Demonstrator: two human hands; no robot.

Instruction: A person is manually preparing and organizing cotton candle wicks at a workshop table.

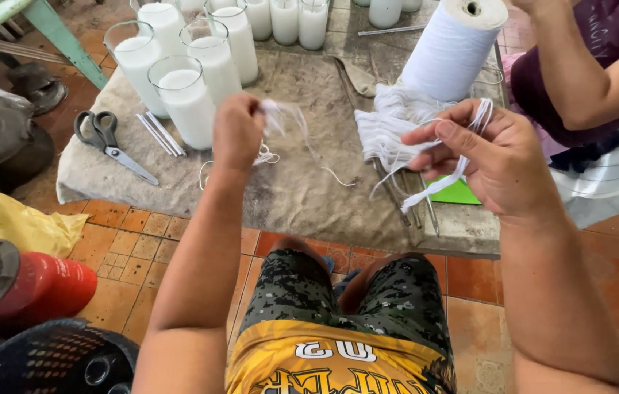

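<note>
- Hands, two: your left hand (236,131) is pinched shut on a single white string (287,131), which loops loosely from the fingertips down onto the grey cloth-covered work surface (309,204). Your right hand (496,157) is closed around a small bunch of cut white strings (444,182), their ends hanging below the fingers over the right part of the surface.
- Loose string pile, one: a heap of white strings (386,128) lies on the surface just left of your right hand.
- Spool, one: a large white thread spool (452,47) stands behind that heap, leaning a little.
- Glass candle jars: four in the near cluster (185,73) at the upper left, each filled with white wax. More jars (287,18) stand in a row behind; the frame edge cuts them off, so you cannot count them fully.
- Scissors, one pair: black-handled scissors (109,142) lie on the left of the cloth, blades closed.
- Thin metal rods: a few (160,135) lie just beside the scissors, and several more (412,208) lie under your right hand; the exact number is unclear.
- Green sheet, one (459,193), partly hidden under the strings.
- Red cylinder, one (25,281), lies on the tiled floor at lower left, near a yellow bag (10,219).
- Another person's arm (587,73) shows at upper right.
</note>
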